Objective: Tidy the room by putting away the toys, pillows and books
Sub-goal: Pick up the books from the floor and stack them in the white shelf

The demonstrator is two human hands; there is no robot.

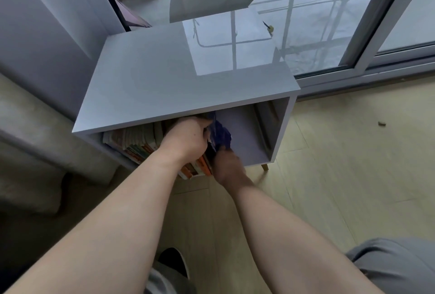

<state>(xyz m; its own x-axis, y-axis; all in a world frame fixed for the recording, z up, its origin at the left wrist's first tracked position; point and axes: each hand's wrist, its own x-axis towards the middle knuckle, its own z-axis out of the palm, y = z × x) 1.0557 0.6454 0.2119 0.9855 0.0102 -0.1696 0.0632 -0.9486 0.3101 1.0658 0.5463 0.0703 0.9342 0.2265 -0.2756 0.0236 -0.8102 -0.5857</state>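
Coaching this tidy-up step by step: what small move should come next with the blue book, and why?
Probably push the blue book deeper into the cabinet, upright against the book row: left hand and right hand both grip it at the opening.

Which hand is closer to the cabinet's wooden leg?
Right. The right hand sits just left of the wooden leg; the left hand is farther left, on the row of books.
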